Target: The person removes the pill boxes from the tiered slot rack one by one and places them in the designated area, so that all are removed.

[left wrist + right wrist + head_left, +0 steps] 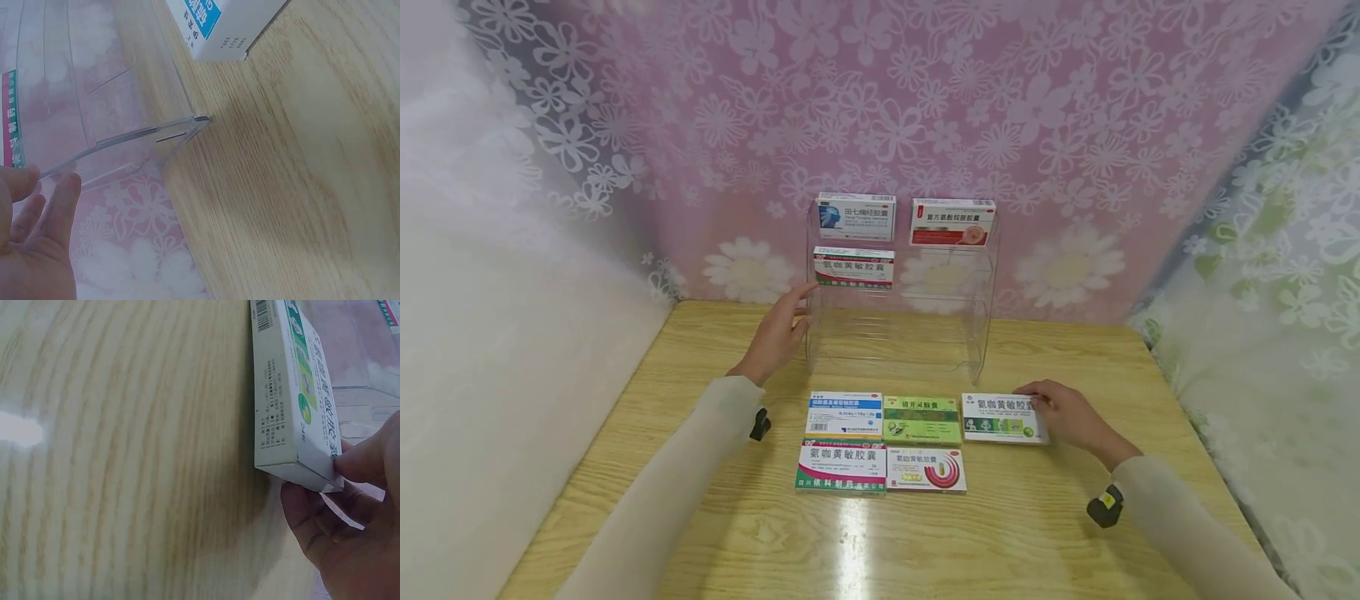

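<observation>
- Pink floral backdrop (895, 108) behind the wooden counter (1037, 533) in my head view; a clear rack (898, 346) by its back edge bears three boxes (856, 218).
- Four boxes (922, 419) lie nearer the front edge; toward the right edge, my right hand (1071, 417) grips a white-and-green box (1000, 408).
- Left wrist view: my left hand (37, 240) pinches the rack's side.
- Right wrist view: thumb (369, 456) above, fingers (306, 522) under the box's end.

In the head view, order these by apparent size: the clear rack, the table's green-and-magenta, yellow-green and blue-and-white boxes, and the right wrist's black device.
1. Clear rack, by far
2. Green-and-magenta box
3. Yellow-green box and blue-and-white box: too alike to rank
4. Black device
</observation>
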